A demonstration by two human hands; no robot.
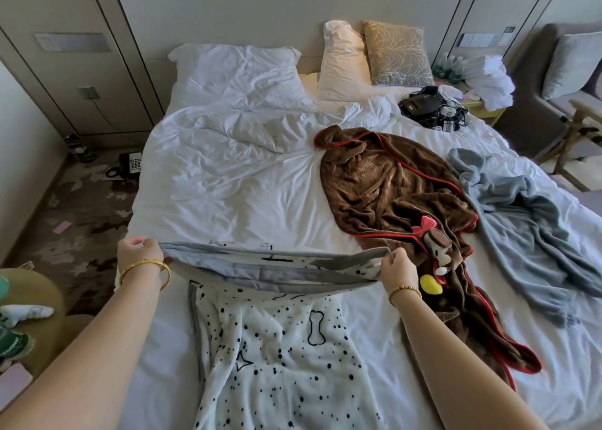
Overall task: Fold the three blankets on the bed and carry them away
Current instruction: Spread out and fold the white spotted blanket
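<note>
Head view: a person stood at the foot of a bed [228, 182] and held a spotted blanket [280, 358] by its far edge; the left hand [140, 253] gripped one corner, fingers curled over the grey hem, a gold bangle [145, 271] on the wrist; the right hand [399, 265] pinched the other corner, thumb and fingers closed on the cloth, a beaded gold bracelet [405, 290] on that wrist; the gathered edge hung stretched between the two hands, showing grey lining and a small label, while the rest of the white, black-dotted cloth, printed with a bone and a star, lay flat on the sheet toward the camera.

A brown blanket [397, 188] with red trim lay crumpled just right of the spotted one, its lower tail running down past the right forearm; a plush toy [435, 244] with a pink bow sat on it near the right hand; a pale blue blanket [521, 221] lay rumpled farther right, touching the brown one.

At the head of the bed sat a white pillow [237, 71], a second white pillow [342, 61] standing upright, and a gold-patterned cushion [397, 53]; black devices and cables [433, 107] lay in a tangle on the right corner; a telephone [130, 164] lay on the patterned carpet to the left; an armchair [560, 71] stood at the right.
</note>
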